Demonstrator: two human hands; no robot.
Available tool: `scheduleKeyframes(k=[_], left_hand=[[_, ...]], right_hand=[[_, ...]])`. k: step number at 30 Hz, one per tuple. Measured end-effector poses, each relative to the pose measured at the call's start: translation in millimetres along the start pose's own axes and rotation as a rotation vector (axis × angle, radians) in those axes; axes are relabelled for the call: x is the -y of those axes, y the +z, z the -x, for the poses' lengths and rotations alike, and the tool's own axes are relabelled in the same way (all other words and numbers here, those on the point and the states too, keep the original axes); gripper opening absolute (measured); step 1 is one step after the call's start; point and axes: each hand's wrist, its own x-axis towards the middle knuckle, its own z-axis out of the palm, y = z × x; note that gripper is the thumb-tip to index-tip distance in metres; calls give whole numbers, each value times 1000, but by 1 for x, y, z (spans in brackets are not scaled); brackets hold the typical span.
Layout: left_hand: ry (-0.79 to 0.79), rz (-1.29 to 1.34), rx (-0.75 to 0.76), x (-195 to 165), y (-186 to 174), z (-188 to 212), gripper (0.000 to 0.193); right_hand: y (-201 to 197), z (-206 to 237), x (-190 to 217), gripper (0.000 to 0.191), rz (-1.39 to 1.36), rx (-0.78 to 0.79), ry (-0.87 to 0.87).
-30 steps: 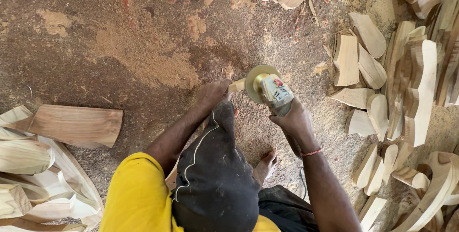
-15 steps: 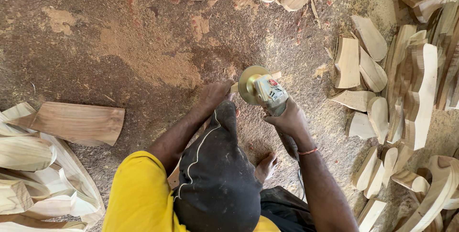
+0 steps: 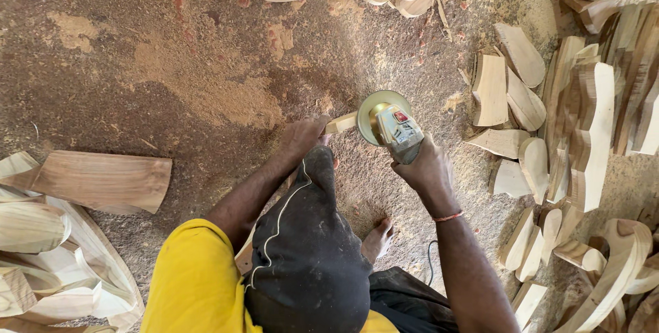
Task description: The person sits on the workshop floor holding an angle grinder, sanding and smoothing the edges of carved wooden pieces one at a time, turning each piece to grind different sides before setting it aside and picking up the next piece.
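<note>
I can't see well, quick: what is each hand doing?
Left hand: closed on a small wood piece.
Right hand: closed on the angle grinder.

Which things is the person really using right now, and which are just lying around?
In use:
- grey handheld angle grinder with round disc, in the right hand
- small pale wooden piece, held by the left hand

Lying about:
- flat brown wooden slab
- heap of pale cut wooden pieces
- sawdust-covered floor
</note>
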Motion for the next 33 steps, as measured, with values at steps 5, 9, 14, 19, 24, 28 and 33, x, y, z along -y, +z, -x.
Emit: scheduleKeyframes(k=[5,9,14,19,24,28,33], left_hand=[[24,12,-21,3,3,-1,25],[70,-18,-56,4,5,-3,26],[17,20,9,4,6,0,32],[29,128,-15,5,2,3,32],[-1,117,19,-1,-10,5,27],[-44,148,35,-6,-21,11,28],[-104,-5,95,-2,-27,10,26]], right_hand=[[0,-7,-14,75,-59,-8,33],[8,-19,-39,76,-53,1,71],[28,-43,-83,80,-173,-2,17],[45,-72,-119,71,-394,103,155],[52,-66,-135,53,-650,123,256],[48,-40,-127,56,-642,125,187],[44,-15,-84,67,-374,207,89]])
